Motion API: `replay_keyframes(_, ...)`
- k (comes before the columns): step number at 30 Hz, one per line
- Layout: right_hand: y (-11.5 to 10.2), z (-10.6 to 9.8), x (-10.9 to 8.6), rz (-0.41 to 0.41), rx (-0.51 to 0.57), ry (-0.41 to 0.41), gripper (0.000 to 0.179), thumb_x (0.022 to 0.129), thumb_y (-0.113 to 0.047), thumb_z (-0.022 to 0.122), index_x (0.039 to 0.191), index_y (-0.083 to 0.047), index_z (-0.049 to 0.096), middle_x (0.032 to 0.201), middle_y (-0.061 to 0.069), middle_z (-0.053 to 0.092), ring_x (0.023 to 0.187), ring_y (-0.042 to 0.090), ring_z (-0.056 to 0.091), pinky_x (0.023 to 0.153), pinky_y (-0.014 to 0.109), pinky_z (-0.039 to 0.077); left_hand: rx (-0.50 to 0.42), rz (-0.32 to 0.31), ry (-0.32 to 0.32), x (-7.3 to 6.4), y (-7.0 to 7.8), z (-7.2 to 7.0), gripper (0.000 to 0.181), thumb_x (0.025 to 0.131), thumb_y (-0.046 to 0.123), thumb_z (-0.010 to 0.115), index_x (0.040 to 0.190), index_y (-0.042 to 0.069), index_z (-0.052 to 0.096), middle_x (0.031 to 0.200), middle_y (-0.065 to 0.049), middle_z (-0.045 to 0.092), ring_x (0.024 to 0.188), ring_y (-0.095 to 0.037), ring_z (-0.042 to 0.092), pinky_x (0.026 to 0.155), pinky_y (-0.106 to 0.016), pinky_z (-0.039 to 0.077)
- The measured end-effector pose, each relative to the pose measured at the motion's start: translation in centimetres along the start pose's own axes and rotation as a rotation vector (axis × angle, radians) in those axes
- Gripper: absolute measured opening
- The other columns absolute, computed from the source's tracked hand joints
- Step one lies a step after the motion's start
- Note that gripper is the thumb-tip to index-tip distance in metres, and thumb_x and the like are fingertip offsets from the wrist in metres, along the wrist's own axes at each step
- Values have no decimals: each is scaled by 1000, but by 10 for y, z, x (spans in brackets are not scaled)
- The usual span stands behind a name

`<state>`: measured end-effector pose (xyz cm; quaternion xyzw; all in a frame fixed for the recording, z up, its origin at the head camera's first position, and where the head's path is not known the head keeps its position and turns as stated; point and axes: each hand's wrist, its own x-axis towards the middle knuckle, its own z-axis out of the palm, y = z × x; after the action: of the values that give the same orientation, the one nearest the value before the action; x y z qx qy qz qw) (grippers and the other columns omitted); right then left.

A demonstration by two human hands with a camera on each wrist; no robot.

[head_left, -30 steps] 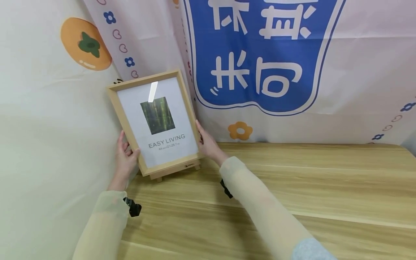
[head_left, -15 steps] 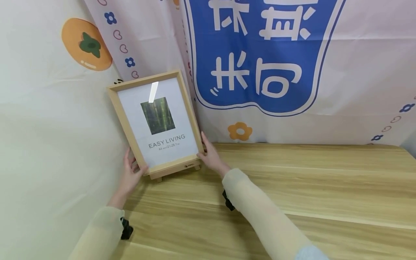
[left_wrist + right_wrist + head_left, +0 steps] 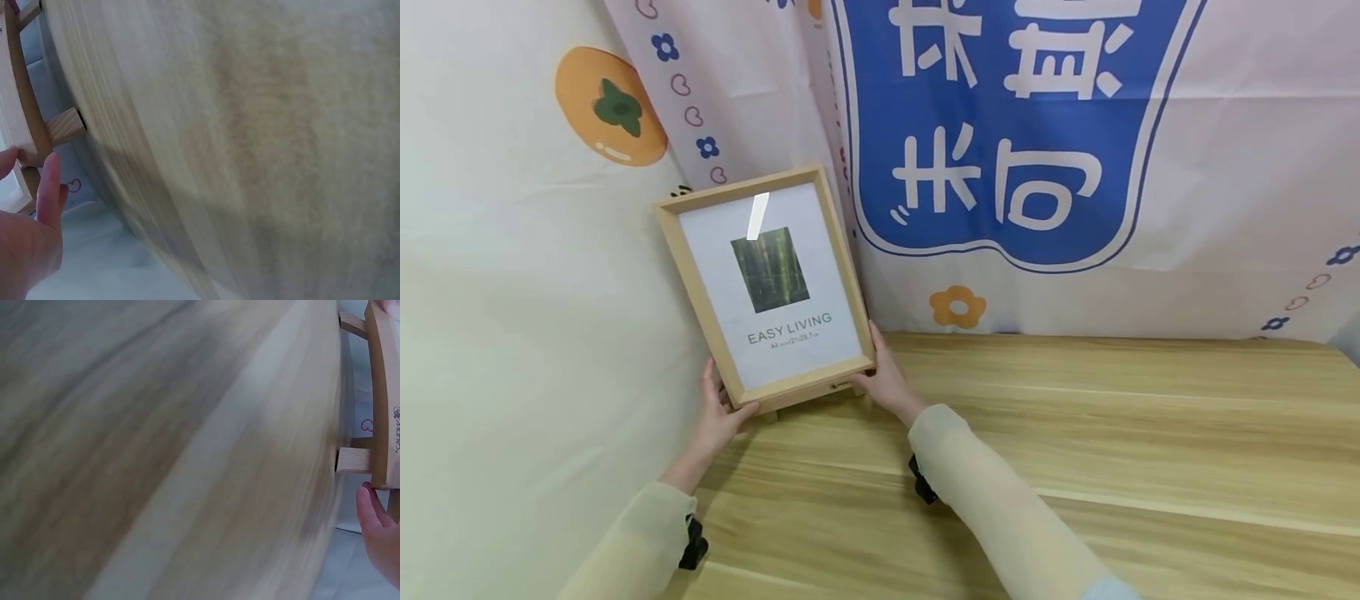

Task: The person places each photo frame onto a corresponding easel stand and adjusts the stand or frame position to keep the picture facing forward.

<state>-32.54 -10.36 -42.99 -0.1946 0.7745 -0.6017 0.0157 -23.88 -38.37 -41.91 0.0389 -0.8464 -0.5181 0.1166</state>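
Note:
A light wooden picture frame point(image 3: 698, 292) with a bamboo picture and the words "EASY LIVING" leans on a small wooden easel point(image 3: 805, 394) in the corner. My left hand point(image 3: 718, 423) is at the lower left corner, thumb in front and fingers behind, pinching the end of the easel's ledge. At the lower right corner my right hand point(image 3: 889, 382) holds the other end of that ledge. The left wrist view has the easel's foot point(image 3: 65, 127) on the tabletop beside my fingers. In the right wrist view, fingertips point(image 3: 365, 506) touch the ledge's end. The easel's back is hidden.
The wood-grain tabletop point(image 3: 1075, 450) stretches right and forward. A pale cloth point(image 3: 550, 333) with a persimmon print covers the left wall. Behind hangs a printed cloth point(image 3: 1225, 208) with a blue sign and flowers. Both wrists carry black straps.
Both hands have slid down the picture frame's sides to its lower corners and onto the easel's ledge. The picture frame and easel stay in place, while the head view shifts slightly.

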Motion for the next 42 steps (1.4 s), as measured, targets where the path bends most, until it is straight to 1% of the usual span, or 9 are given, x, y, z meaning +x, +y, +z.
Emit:
replay_keyframes(2,1,2,1,6,10,12,103,85,3,72,158,-23,4,156,18,22,139,34,28,114,44,25,26,-26,-7,0,1,0,114,88,-7,65,151,28,-24,149,-38,13,117,-55,45,69,-45,59)
replay_keyframes(3,1,2,1,7,11,18,103,85,4,72,158,-23,4,156,18,23,138,34,28,114,44,25,31,-35,-8,0,1,0,114,88,-6,66,151,28,-23,148,-38,16,110,-53,50,66,-44,59)
replay_keyframes(6,2,4,3,20,6,28,104,84,4,72,158,-24,4,155,18,24,138,34,29,114,44,24,29,-60,-9,0,2,1,114,88,-6,66,151,28,-23,146,-38,21,89,-46,60,61,-42,59)
replay_keyframes(8,2,5,3,21,3,31,104,84,4,72,158,-23,4,155,18,25,138,34,29,114,45,24,11,-71,-5,0,3,1,115,87,-8,66,151,29,-22,146,-38,20,84,-41,61,61,-42,59)
replay_keyframes(12,2,8,3,31,-1,33,103,85,4,71,158,-24,4,153,19,26,137,34,30,114,45,25,-18,-82,-4,-2,3,0,115,88,-10,64,151,32,-22,150,-37,16,83,-39,61,60,-41,59)
replay_keyframes(16,1,2,2,52,-9,35,104,85,3,71,157,-27,3,153,18,26,137,34,30,114,44,25,-34,-84,-16,-2,6,4,115,88,-10,64,150,33,-22,150,-36,15,81,-36,62,60,-40,60)
replay_keyframes(21,2,-4,-2,31,-7,32,104,84,6,71,158,-25,4,154,19,24,137,36,31,113,47,26,-39,-90,-31,-7,8,8,116,88,-9,65,150,34,-23,149,-37,16,78,-34,63,59,-40,59)
replay_keyframes(32,7,-31,-14,18,-45,24,104,84,3,72,158,-25,4,155,20,22,136,39,31,111,50,29,-14,-69,-37,-21,23,33,117,88,-8,65,150,35,-25,153,-36,6,88,-47,60,59,-42,59)
replay_keyframes(42,16,-62,-28,8,-56,-10,103,86,3,70,157,-24,2,156,20,19,135,40,33,109,48,33,-9,-42,-50,-30,32,61,116,89,-9,63,149,38,-24,151,-37,12,87,-46,62,56,-43,59)
